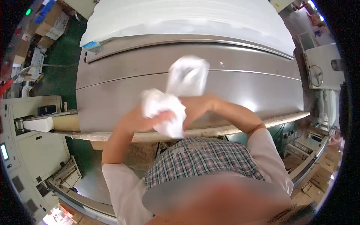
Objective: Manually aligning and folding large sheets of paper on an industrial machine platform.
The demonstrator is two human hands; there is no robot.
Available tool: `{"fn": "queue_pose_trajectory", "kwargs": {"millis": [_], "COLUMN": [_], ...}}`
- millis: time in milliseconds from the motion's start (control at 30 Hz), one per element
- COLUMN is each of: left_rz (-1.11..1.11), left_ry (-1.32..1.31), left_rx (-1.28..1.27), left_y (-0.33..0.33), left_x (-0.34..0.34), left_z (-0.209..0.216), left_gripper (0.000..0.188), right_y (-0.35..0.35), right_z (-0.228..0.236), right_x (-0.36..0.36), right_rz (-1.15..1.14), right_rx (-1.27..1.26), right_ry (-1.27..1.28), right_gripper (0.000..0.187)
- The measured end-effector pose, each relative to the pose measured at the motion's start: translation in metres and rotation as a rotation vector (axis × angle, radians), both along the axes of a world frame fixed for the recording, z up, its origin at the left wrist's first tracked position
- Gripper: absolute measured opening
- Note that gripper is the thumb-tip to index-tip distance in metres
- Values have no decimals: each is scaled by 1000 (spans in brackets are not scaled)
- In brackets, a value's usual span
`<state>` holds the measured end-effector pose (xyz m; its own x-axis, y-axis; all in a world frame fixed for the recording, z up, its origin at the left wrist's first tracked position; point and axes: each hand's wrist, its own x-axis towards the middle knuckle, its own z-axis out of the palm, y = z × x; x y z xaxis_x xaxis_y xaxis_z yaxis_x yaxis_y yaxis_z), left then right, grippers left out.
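Observation:
In front of my body, over the near part of a steel table [131, 82], both hands are close together and blurred by motion. My left hand [152, 120] is closed around a crumpled white sheet [161, 103], its fingers wrapped over the front. Right beside it, my right hand [197, 107] bends down with curled fingers against the same bunch; its fingertips are partly hidden. A looser, slightly see-through white part [187, 77] stands up beyond my hands. Whether it joins the crumpled bunch, and whether it is plastic or cloth, I cannot tell.
A large stack of white sheeting [187, 18] covers the table's far side behind a raised metal bar [187, 39]. A worn padded strip [213, 131] runs along the near edge. Machine cabinets [41, 150] stand left, cardboard boxes [52, 18] far left, a handwheel [316, 75] right.

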<state>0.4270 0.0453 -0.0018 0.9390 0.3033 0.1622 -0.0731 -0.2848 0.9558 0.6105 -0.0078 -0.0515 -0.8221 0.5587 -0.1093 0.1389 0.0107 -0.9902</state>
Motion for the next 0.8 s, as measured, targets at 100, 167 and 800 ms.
{"fn": "queue_pose_trajectory", "kwargs": {"millis": [100,167,800], "left_rz": [1007,949,327], "left_ry": [-136,97,-35], "left_rx": [-142,276,-499], "left_y": [-22,-17,-166], "left_x": [23,29,262], "left_z": [-16,-43,-63], "left_gripper": [14,16,39], "right_y": [-35,-59,-182], "right_z": [-21,-27,-38], "right_x": [26,62,352], "right_rz": [30,-301,-1233], "right_rx": [-332,-63,305], "right_ry": [5,-7,-356], "right_gripper": [43,23,42]}}
